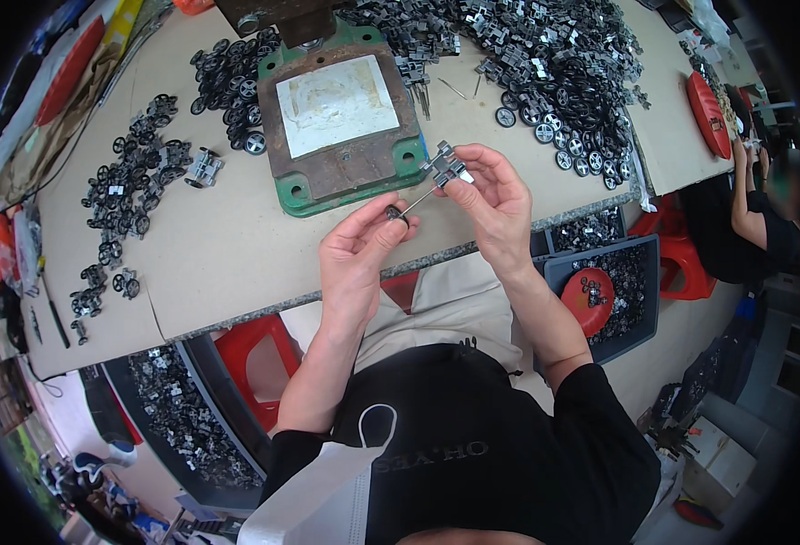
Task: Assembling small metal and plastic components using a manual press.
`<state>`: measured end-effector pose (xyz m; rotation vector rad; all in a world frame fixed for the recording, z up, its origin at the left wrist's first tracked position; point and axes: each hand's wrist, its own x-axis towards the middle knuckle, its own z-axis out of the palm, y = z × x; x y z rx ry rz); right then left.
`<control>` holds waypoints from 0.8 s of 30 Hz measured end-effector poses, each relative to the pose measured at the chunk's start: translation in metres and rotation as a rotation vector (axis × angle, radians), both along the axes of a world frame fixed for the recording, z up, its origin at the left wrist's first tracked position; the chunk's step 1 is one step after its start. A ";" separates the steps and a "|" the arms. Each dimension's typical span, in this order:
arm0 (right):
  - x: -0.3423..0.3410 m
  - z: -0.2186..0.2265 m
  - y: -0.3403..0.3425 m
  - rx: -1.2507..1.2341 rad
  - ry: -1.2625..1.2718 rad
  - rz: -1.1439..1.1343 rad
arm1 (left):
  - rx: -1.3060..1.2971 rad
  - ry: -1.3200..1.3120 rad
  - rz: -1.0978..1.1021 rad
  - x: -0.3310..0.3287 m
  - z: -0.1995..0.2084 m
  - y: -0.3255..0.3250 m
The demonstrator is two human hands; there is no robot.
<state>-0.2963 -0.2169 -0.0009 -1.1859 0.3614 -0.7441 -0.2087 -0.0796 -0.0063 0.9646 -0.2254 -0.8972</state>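
Pinching wheeled axle (407, 209), left hand (361, 247); right hand (493, 202) fingers grasp metal chassis (446, 167); press base (341, 118) behind, wheel pile (563, 82) right.

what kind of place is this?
Likely a small-parts assembly workshop: heaps of small black wheels on a worn workbench, a green-based metal press fixture, grey bins of parts beneath.

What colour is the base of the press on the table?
Green base, under a brown rusty plate; head view.

A black short-sleeved shirt (509, 454), beige trousers (454, 300), and a white face mask (327, 495) hanging at the chest; 2 bare forearms.
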 end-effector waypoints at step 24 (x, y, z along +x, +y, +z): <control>0.001 0.001 0.001 -0.008 0.031 0.023 | 0.019 -0.160 0.079 -0.003 0.000 0.003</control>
